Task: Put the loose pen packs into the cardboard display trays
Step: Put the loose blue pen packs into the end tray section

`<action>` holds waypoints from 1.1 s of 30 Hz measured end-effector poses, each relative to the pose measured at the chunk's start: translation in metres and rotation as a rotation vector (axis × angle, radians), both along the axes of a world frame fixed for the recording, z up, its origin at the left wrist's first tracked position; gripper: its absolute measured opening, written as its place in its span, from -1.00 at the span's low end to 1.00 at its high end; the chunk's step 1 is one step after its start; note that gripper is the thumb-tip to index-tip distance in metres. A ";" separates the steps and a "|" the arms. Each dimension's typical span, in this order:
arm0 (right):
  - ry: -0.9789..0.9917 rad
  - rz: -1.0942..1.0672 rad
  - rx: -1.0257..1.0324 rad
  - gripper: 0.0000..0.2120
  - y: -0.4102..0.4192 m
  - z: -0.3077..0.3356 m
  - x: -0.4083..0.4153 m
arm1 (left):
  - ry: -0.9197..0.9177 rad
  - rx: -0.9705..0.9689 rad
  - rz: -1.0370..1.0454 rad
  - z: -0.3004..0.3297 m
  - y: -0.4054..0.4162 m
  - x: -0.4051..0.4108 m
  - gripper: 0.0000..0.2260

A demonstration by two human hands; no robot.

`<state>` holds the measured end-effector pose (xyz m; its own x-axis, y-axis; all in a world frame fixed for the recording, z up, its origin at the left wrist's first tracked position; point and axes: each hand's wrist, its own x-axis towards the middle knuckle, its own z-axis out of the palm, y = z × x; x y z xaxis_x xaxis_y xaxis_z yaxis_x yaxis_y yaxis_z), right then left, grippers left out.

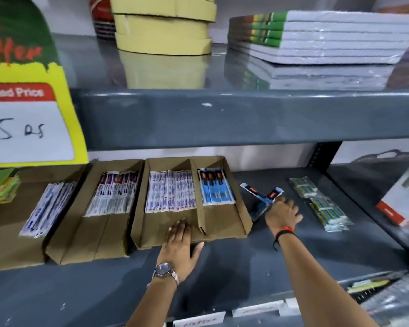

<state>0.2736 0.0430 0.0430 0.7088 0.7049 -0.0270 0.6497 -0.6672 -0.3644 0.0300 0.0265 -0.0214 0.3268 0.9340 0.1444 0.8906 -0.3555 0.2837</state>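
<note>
Both hands are down on the lower shelf. From where I stand, the right hand reaches over a small scatter of loose blue pen packs, its fingers curled down onto them; I cannot tell whether the grip has closed on a pack or only rests on top. The left hand lies flat and spread on the front lip of the two-slot cardboard tray, fingers on the cardboard floor and thumb out over the shelf, holding nothing.

The loose packs lie just right of that tray, touching or nearly touching its right wall. They are flat blue sleeves with white ends and a red-and-black label, crossed over one another at angles. Inside the tray, the right slot holds matching blue packs laid neatly side by side toward the back, and the left slot holds white packs with purple print. Further right of the tray, well apart from the hand, lies a row of green-tinted clear packs.

Left of the tray sit two more cardboard trays with white packs. The front half of the tray's right slot is bare cardboard, and the grey shelf in front of the tray is open. The upper shelf's thick front beam hangs low above the tray's back.
</note>
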 end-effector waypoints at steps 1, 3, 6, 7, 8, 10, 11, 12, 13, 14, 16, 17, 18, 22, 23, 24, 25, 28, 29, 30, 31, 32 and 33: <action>-0.019 -0.009 -0.020 -0.63 0.001 0.000 0.009 | -0.004 -0.002 0.002 0.000 0.000 0.000 -0.45; -0.020 -0.009 -0.088 -0.66 0.002 -0.002 0.025 | 0.003 -0.004 0.007 0.000 0.000 -0.001 -0.45; -0.006 0.031 -0.154 -0.69 0.003 -0.008 0.040 | -0.001 -0.009 0.014 0.002 0.000 0.000 -0.44; 0.007 0.036 -0.150 -0.69 0.004 -0.009 0.042 | -0.004 -0.011 0.016 0.003 0.000 0.000 -0.44; 0.022 0.036 -0.148 -0.69 0.005 -0.009 0.044 | -0.005 -0.012 0.018 0.004 0.000 0.000 -0.44; 0.048 0.035 -0.167 -0.68 0.005 -0.008 0.046 | -0.009 -0.013 0.026 0.005 0.000 -0.001 -0.44; 0.048 0.041 -0.183 -0.67 0.005 -0.008 0.046 | -0.023 -0.017 0.027 0.005 0.000 -0.001 -0.44; 0.041 0.051 -0.198 -0.65 0.003 -0.008 0.046 | -0.047 -0.018 0.025 0.006 -0.001 -0.001 -0.43; 0.035 0.062 -0.206 -0.64 0.002 -0.008 0.045 | -0.071 -0.024 0.016 0.007 -0.001 -0.003 -0.42; 0.038 0.069 -0.195 -0.64 0.001 -0.006 0.046 | -0.111 -0.039 0.010 0.011 -0.003 -0.003 -0.40; 0.070 0.079 -0.081 -0.68 -0.001 0.002 0.052 | -0.308 -0.066 0.056 0.024 -0.008 -0.005 -0.30; 0.088 0.102 0.017 -0.72 -0.001 0.011 0.054 | -0.456 -0.071 0.112 0.032 -0.009 -0.006 -0.27; 0.103 0.158 0.111 -0.76 -0.002 0.023 0.055 | -0.596 -0.063 0.166 0.041 -0.010 -0.007 -0.28; 0.210 0.628 0.228 -0.83 -0.002 0.078 0.045 | -0.939 -0.065 0.244 0.083 0.003 0.003 -0.59; 0.266 0.726 0.219 -0.83 -0.002 0.089 0.038 | -1.011 -0.091 0.233 0.094 0.008 0.006 -0.65; 0.324 0.799 0.206 -0.82 -0.003 0.098 0.031 | -1.051 -0.105 0.220 0.104 0.013 0.009 -0.69; 0.375 0.849 0.189 -0.82 -0.003 0.105 0.024 | -1.048 -0.095 0.205 0.111 0.017 0.011 -0.76; 0.478 0.910 0.141 -0.81 0.000 0.110 0.009 | -0.979 -0.037 0.222 0.119 0.023 0.011 -0.90; 0.501 0.918 0.136 -0.81 0.000 0.109 0.006 | -0.993 -0.019 0.227 0.119 0.024 0.011 -0.81; 0.518 0.917 0.137 -0.81 0.001 0.108 0.004 | -1.012 -0.014 0.236 0.118 0.024 0.010 -0.75; 0.525 0.912 0.144 -0.82 0.002 0.106 0.004 | -1.026 -0.018 0.250 0.118 0.024 0.009 -0.72; 0.527 0.901 0.156 -0.82 0.002 0.104 0.004 | -1.029 -0.031 0.263 0.117 0.025 0.008 -0.72; 0.535 0.890 0.172 -0.83 0.003 0.103 0.005 | -1.028 -0.040 0.268 0.116 0.025 0.008 -0.73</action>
<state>0.2784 0.0455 0.1456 -0.1412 0.9894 -0.0336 0.6067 0.0597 -0.7927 0.0376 0.0517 0.0949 -0.1523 0.9675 0.2019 0.2644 -0.1569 0.9516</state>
